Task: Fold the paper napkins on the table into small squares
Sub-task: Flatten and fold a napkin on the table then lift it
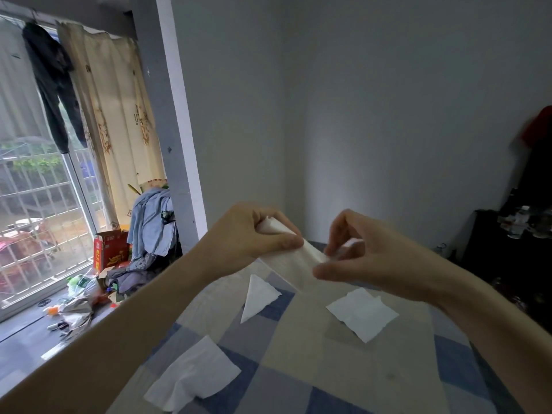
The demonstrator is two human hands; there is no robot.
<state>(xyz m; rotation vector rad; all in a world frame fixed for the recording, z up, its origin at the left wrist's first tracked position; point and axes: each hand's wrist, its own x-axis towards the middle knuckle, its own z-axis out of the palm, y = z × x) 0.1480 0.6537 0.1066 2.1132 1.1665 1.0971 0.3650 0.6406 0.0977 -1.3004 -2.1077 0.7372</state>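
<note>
1. Left hand [254,234] and right hand [364,255] both raised above the desk [313,354], each pinching one end of a held napkin [298,261] stretched between them.
2. Below the hands: triangular napkin [258,295], flat napkin [363,313] under the right hand, rumpled napkin [194,376] under the left forearm.
3. Held napkin's ends hidden by fingers.
4. Red box [109,249] far left of the hands: print unreadable.
</note>
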